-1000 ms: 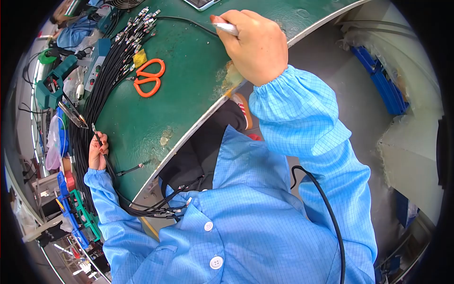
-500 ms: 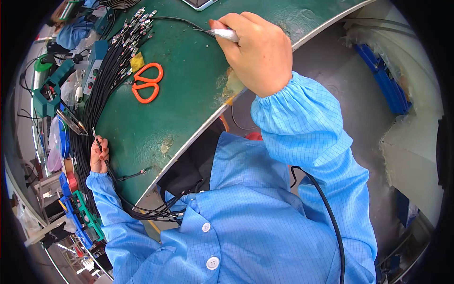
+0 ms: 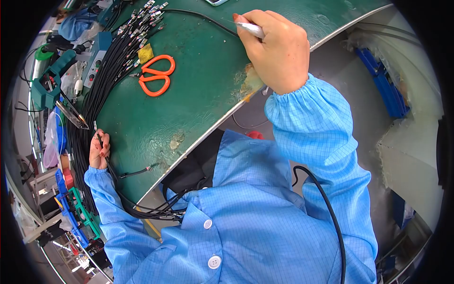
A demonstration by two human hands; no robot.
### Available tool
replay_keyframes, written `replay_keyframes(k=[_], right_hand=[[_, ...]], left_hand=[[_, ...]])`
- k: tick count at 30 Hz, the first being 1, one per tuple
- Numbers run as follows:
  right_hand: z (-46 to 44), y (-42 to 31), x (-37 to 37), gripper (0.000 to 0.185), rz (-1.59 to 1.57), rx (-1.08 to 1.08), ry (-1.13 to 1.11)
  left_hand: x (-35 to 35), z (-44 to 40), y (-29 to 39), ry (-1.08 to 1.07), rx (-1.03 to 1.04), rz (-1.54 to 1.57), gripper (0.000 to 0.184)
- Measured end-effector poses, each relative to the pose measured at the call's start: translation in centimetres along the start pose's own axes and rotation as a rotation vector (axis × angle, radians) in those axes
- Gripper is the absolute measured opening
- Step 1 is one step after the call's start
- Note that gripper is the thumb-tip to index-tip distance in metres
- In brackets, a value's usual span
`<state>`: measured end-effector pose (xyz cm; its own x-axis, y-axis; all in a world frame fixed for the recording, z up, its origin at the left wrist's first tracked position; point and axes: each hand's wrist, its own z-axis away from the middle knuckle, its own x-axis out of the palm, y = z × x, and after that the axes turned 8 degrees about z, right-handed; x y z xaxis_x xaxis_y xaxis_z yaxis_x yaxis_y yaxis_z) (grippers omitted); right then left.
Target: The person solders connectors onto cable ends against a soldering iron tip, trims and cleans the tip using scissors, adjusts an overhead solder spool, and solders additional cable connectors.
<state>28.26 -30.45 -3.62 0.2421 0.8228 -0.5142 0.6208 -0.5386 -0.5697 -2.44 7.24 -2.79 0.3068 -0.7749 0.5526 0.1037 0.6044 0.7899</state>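
Note:
My right hand [image 3: 279, 49] is closed around a white pen-like tool [image 3: 252, 29] with a thin tip, held above the green table. The tool's exact kind cannot be made out. A black cable [image 3: 198, 15] runs over the table to beneath that hand. At the lower left, my left hand [image 3: 99, 150] pinches a thin black cable [image 3: 100, 139] near its end. A thick bundle of black cables [image 3: 100, 97] with small metal connectors lies beside it. Between the hands, orange-handled scissors [image 3: 157, 75] rest on the table, next to a small yellow piece [image 3: 145, 54].
A soldering iron stand [image 3: 53, 83] and a grey-blue control box [image 3: 97, 59] stand at the left. Another short cable [image 3: 135, 173] lies near the edge of the green table [image 3: 198, 90]. More cables [image 3: 161, 211] hang over my lap. Blue bins [image 3: 385, 83] are at the right.
The view has shifted slightly, so the table and scissors appear farther right and up. My right hand has moved a little right with the white tool. My left hand keeps its pinch on the cable.

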Motion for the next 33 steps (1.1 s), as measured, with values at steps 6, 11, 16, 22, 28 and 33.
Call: replay_keyframes(k=[6, 11, 16, 22, 28, 33], right_hand=[[-0.2, 1.0, 0.9, 0.007, -0.013, -0.071, 0.05], [-0.1, 1.3, 1.4, 0.011, -0.051, -0.106, 0.051], [-0.1, 1.5, 1.7, 0.01, -0.068, -0.11, 0.06], [0.0, 0.4, 0.2, 0.006, -0.109, -0.06, 0.025], [-0.1, 0.2, 0.6, 0.007, -0.152, -0.142, 0.156], [-0.1, 0.5, 0.5, 0.009, -0.099, -0.034, 0.036]], left_hand=[[-0.2, -0.6, 0.2, -0.041, -0.01, -0.008, 0.041], [-0.6, -0.4, 0.2, -0.043, 0.001, -0.009, 0.043], [-0.6, -0.5, 0.3, -0.04, 0.005, 0.0, 0.045], [-0.4, -0.1, 0.2, 0.0, 0.008, -0.002, 0.047], [0.0, -0.3, 0.2, 0.009, -0.01, 0.009, 0.048], [-0.1, -0.5, 0.1, -0.044, -0.001, 0.001, 0.046]])
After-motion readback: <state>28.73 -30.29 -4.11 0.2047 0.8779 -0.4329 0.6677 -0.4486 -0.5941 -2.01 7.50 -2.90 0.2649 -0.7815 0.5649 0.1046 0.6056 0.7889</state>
